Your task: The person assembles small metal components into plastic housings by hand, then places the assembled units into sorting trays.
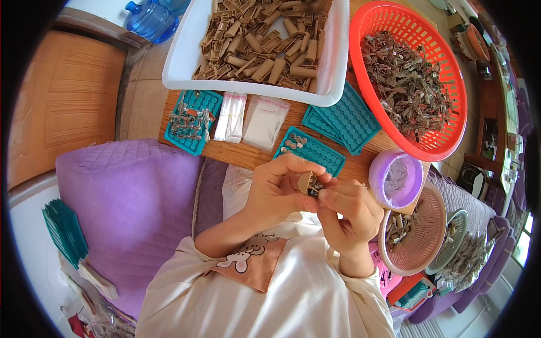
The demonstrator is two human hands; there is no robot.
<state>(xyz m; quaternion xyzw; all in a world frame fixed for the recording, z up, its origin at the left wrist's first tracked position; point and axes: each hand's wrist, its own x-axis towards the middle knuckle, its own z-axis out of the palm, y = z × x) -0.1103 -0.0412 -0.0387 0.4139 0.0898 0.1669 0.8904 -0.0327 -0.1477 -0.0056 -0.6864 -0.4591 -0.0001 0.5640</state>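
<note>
My left hand (274, 188) grips a small tan plastic casing (305, 181) between thumb and fingers, in front of my chest. Dark and metallic parts show at the casing's open side. From the right, my right hand (354, 209) pinches at those parts, its thumb and fingertips pressed against the casing. Its fingers cover much of what lies inside. Just beyond the hands, a teal moulded tray (318, 156) holds several small round silvery pieces (293, 141). A white bin (256, 89) heaped with tan casings (265, 50) stands at the far side of the table.
A red basket (406, 143) of dark metallic parts stands far right, beside stacked teal trays (352, 115). Clear plastic bags (265, 121) lie next to a parts-covered teal tray (197, 146). A purple bowl (375, 180) sits at the table's right edge, above a pink basket (425, 248).
</note>
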